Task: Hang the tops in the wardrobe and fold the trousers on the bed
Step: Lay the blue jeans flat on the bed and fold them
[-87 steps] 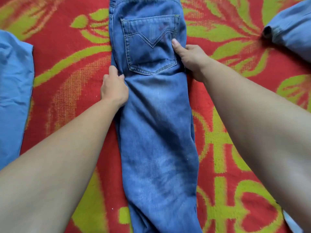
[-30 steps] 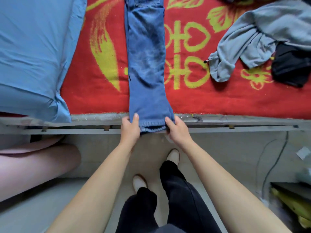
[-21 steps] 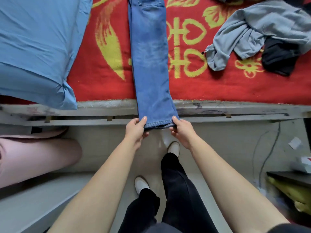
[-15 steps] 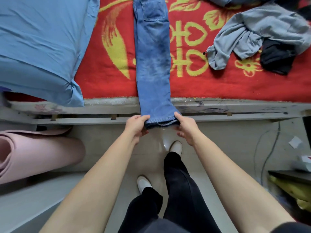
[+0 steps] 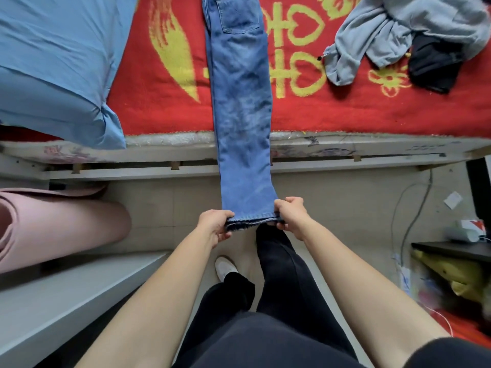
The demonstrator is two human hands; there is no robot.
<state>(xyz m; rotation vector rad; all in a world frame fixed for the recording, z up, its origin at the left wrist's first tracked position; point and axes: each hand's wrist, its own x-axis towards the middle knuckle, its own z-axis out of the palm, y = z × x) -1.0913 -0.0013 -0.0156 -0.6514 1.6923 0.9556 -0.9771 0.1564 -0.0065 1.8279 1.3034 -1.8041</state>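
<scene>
A pair of blue jeans, folded lengthwise, lies across the red and yellow blanket on the bed and stretches out past the bed's edge. My left hand pinches the left corner of the hem, and my right hand pinches the right corner. The hem is held out above the floor, away from the bed. The waistband is out of view at the top. A grey top lies crumpled on the blanket at the right, with a black garment beside it.
A blue pillow covers the bed's left part. The bed's frame edge runs across the view. A pink rolled mat lies on the floor at left, a grey ledge below it. Cables and clutter stand at right.
I went from pressing the jeans flat near the pocket to gripping the hem. Over the last second both hands have pulled the hem back from the bed's edge, out over the floor.
</scene>
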